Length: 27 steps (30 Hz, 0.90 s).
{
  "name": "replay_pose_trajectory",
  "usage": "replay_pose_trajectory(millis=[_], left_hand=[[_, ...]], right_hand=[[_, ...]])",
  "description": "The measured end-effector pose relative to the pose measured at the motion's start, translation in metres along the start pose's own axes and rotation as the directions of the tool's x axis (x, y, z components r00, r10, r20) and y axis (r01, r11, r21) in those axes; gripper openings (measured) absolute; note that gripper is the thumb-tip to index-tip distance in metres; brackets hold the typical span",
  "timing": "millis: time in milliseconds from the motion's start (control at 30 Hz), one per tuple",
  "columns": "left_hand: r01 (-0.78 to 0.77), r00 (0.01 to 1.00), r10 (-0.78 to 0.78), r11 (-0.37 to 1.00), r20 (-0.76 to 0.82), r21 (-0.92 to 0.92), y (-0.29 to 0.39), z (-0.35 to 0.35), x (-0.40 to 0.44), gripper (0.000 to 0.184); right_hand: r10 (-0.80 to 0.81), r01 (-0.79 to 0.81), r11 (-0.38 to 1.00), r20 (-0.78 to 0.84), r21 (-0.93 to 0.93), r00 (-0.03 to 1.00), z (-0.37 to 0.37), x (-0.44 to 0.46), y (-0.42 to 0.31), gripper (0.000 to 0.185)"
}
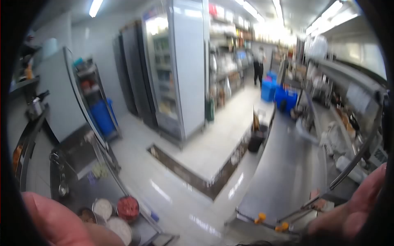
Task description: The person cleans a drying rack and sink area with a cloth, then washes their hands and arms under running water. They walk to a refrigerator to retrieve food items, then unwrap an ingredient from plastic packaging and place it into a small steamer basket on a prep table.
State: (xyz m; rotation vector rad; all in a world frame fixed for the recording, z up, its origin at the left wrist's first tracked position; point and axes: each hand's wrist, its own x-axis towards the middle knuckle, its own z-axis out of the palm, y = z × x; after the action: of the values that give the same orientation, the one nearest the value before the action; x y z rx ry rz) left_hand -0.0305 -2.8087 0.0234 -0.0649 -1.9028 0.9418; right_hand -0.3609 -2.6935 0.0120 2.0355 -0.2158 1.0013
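My left hand point(57, 221) is large and blurred at the lower left edge, close to the camera. Beside it on a steel counter are a bowl of red meat point(128, 208), a pale-filled bowl point(102, 208) and another pale-filled bowl point(119, 229). At the lower right edge, my right hand point(357, 209) is raised near the end of a steel worktable point(275, 172). Both hands are cut off by the dark lens border, and their fingers are too unclear to tell whether they hold anything.
A glass-fronted fridge point(164, 74) stands beyond a floor drain point(184, 172). A black bin point(256, 141) is beside the worktable, with blue containers point(286, 98) farther back. A person point(258, 67) in dark trousers stands in the far aisle. Shelves line the right side.
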Motion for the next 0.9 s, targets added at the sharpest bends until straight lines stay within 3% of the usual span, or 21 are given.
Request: replay_pose_trajectory(millis=[200,433,533,567,600,633,667,700,733,767,800,833,867,900], left_hand=[[-0.074,0.997,0.073,0.997,0.038,0.021,-0.075,0.126,-0.050,0.042],[-0.098,0.977,0.090,0.995,-0.192,-0.033,-0.168,0.233,-0.101,0.040],[0.050,0.952,-0.073,0.995,-0.299,-0.085,-0.210,0.289,-0.127,0.041],[0.168,0.906,-0.279,0.927,-0.317,-0.334,-0.214,0.315,-0.146,0.025],[0.254,0.844,-0.468,0.778,-0.261,-0.575,-0.211,0.345,-0.173,0.023],[0.352,0.825,-0.561,0.611,-0.074,-0.709,-0.207,0.371,-0.185,0.018],[0.417,0.767,-0.641,0.500,-0.001,-0.759,-0.199,0.416,-0.206,0.012],[0.510,0.532,-0.812,0.078,0.243,-0.857,-0.173,0.460,-0.227,0.012],[0.669,0.339,-0.765,-0.214,0.548,-0.712,-0.154,0.497,-0.251,0.013],[0.787,0.277,-0.660,-0.261,0.698,-0.559,-0.127,0.544,-0.282,0.016],[0.931,0.294,-0.496,-0.046,0.817,-0.363,-0.098,0.589,-0.339,0.020],[0.876,0.425,-0.295,0.373,0.856,-0.307,-0.066,0.618,-0.402,0.025],[0.781,0.174,0.106,0.591,0.979,-0.202,-0.050,0.620,-0.423,0.030],[0.658,0.106,0.416,0.652,0.903,-0.377,-0.028,0.632,-0.482,0.034]], right_hand=[[0.010,-0.002,0.998,0.132,-0.060,0.991,0.062,-0.053,0.082,0.040],[0.096,-0.044,0.984,0.303,-0.172,0.948,0.098,-0.034,0.138,0.041],[0.335,-0.294,0.940,0.300,-0.173,0.893,0.115,-0.046,0.169,0.041],[0.451,-0.436,0.892,0.291,-0.118,0.844,0.122,-0.062,0.177,0.041],[0.603,-0.625,0.781,0.272,-0.006,0.750,0.132,-0.088,0.184,0.042],[0.736,-0.779,0.603,0.257,0.172,0.626,0.145,-0.121,0.190,0.042],[0.789,-0.771,0.390,0.249,0.504,0.562,0.162,-0.168,0.196,0.037],[0.832,-0.699,0.155,0.289,0.698,0.473,0.177,-0.219,0.187,0.030],[0.910,-0.453,-0.098,0.265,0.886,0.320,0.209,-0.281,0.162,0.045],[0.940,-0.288,-0.246,0.300,0.926,0.163,0.243,-0.341,0.136,0.043],[0.782,-0.056,-0.524,0.455,0.850,-0.426,0.282,-0.384,0.103,0.040],[0.657,-0.344,-0.734,0.485,0.585,-0.577,0.333,-0.416,0.102,0.039],[0.625,-0.584,-0.767,0.512,0.264,-0.589,0.368,-0.454,0.074,0.037],[0.342,-0.575,-0.761,0.567,-0.300,-0.749,0.371,-0.427,0.093,0.038]])
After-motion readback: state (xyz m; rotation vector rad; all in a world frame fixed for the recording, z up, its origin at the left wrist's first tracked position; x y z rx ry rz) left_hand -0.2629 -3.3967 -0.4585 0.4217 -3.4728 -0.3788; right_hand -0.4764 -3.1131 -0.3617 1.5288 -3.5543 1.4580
